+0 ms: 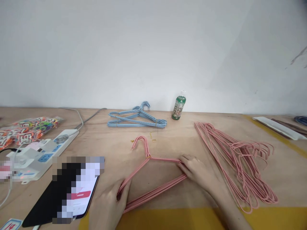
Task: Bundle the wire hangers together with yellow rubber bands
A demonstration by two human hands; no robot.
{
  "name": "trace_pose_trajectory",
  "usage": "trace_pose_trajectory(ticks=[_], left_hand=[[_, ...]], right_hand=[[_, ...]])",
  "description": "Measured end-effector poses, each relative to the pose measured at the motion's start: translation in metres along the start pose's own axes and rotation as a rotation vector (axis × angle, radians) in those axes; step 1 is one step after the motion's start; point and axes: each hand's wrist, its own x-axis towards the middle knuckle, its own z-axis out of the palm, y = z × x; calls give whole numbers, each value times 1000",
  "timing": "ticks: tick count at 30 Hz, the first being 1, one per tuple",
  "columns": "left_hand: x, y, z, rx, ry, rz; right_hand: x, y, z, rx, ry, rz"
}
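Observation:
A small stack of pink clothes hangers [155,192] lies in front of me, the hooks pointing away and to the left. A thin yellow tie is wound round the base of the hooks. My left hand [109,201] is closed round the left shoulder end, its thumb near the wires. At the opposite end, my right hand [193,167] grips the right shoulder, fingers over the top. The palm sides of both hands are hidden. To the right lies a loose pile of more pink hangers [240,159], hooks pointing right.
Bundled blue hangers [137,119] lie near the wall, beside a green-labelled bottle [179,105]. At left are a phone [81,191], a power strip [48,156] with cables, and bags of colourful packets [28,131]. Yellow tie scraps [153,140] lie behind the hooks. A white strip [278,127] is far right.

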Motion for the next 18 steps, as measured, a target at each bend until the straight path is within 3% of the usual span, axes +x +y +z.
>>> trace_pose_trajectory(ticks=[4,12,18], left_hand=[[6,4,-7,50,-108,20],[17,22,-13,296,-209,113],[19,30,-15,291,-179,143]], right_hand=[[-4,-5,6,-203,-64,49],[-5,-9,6,-271,-117,100],[-9,-13,8,-304,-115,96]])
